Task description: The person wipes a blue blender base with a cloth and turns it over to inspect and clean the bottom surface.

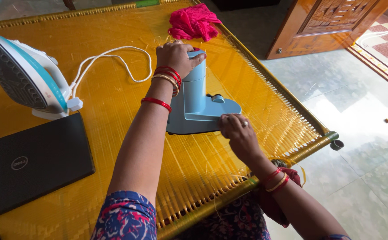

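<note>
— Two hands engaged? 
— Yes. Left hand point(175, 57) is closed over the light-blue plastic upright appliance point(198, 100); right hand point(237, 132), fingers flat, presses its base. Steadying step; next needs firm grip.

Smooth matt blue plastic appliance point(200, 104), glossy woven yellow cot point(127, 111), crumpled pink cloth point(193, 22), matt black laptop point(29, 162)

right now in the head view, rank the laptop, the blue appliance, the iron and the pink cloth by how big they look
1. Black laptop, partly cut off by the frame.
2. Iron and blue appliance look about alike; the iron stands nearer the camera, so I won't rank them.
3. Pink cloth, smallest, though farthest away.
</note>
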